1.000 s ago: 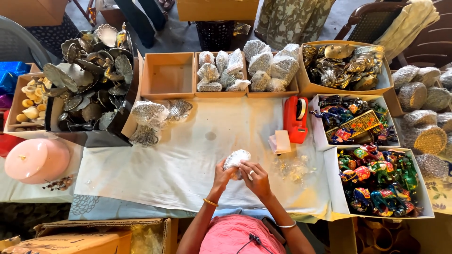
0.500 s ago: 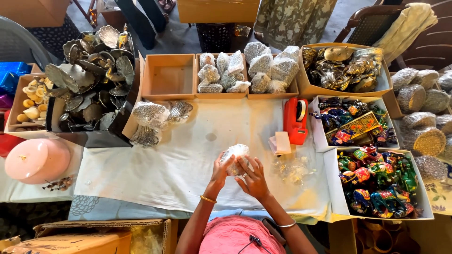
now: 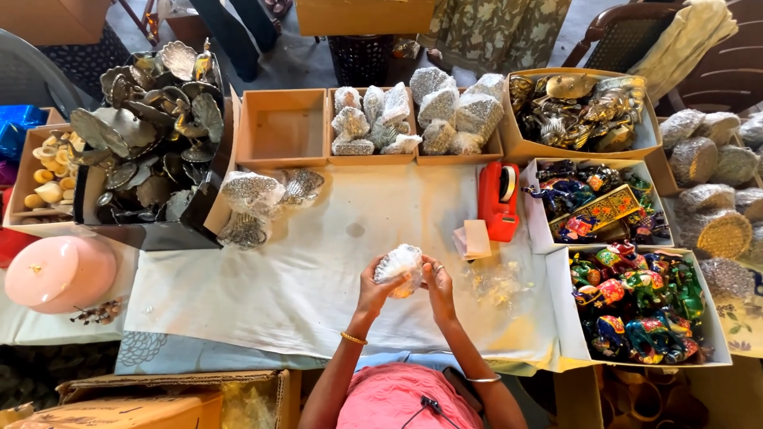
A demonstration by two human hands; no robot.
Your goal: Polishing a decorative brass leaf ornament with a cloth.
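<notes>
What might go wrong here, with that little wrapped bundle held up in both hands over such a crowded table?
The wrapped bundle is held above the white cloth by the left hand and right hand; it may slip and drop. The red tape dispenser and a small pad of paper lie close to the right hand, so an elbow or wrist might knock them.

The clear wrapping (image 3: 399, 266) hides what the left hand (image 3: 373, 290) and right hand (image 3: 439, 287) hold; the cardboard carton (image 3: 159, 401) is cut off below.

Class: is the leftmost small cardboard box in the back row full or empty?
Empty: the cardboard box shows only its bare brown floor.
</notes>
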